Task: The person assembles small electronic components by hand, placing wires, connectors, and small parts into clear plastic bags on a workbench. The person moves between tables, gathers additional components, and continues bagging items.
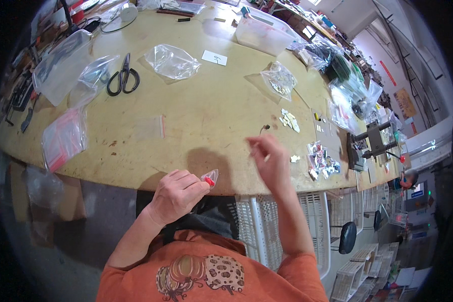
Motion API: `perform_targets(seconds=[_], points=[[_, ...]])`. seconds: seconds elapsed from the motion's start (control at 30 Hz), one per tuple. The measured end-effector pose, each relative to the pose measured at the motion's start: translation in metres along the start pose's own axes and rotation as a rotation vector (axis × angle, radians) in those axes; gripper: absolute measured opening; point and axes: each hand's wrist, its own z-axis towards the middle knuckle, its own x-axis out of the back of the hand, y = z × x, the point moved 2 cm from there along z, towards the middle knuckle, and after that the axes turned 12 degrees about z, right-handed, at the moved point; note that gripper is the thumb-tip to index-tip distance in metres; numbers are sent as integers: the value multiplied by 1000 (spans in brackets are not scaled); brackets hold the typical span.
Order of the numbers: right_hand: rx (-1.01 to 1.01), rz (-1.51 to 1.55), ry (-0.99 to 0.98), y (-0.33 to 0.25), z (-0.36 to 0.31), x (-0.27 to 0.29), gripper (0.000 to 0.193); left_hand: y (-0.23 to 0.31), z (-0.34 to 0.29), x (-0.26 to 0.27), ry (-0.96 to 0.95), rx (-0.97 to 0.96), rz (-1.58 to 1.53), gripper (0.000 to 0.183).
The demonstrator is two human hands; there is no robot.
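Note:
My left hand (pixel 180 194), at the front edge of the table, is closed on a small clear zip bag (pixel 212 176) with a red strip, pinched between thumb and fingers. The bag's mouth points away from me. To the right, my right hand (pixel 268 158) is raised over the table with bent fingers a little apart; nothing shows between them. Just beyond its fingertips is a small dark piece (pixel 266 127) with a thin tail. Near this hand lie a pile of small pale pieces (pixel 289 121), one loose pale piece (pixel 295 158), and a heap of small shiny packets (pixel 322 161).
A flat clear zip bag (pixel 153 127) and a stack of red-edged bags (pixel 65 138) lie left. Black-handled scissors (pixel 123 80), an open clear bag (pixel 172 61), and a white card (pixel 214 57) are farther back. A bag of pale pieces (pixel 279 80), plastic tub (pixel 265 32) and black press (pixel 372 143) stand right.

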Motion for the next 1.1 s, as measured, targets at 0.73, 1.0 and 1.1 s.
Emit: perform_targets(seconds=[0.73,1.0,1.1], points=[[127,-62,96,50,15,-23,20,-10,-3,-18,-10,62,87,13],[166,0,-99,21,28,-77,21,-13,-4,-16,-13,72,67,12],[260,1,-149,35,38,-89,20,-14,-4,-15,19,77,45,12]])
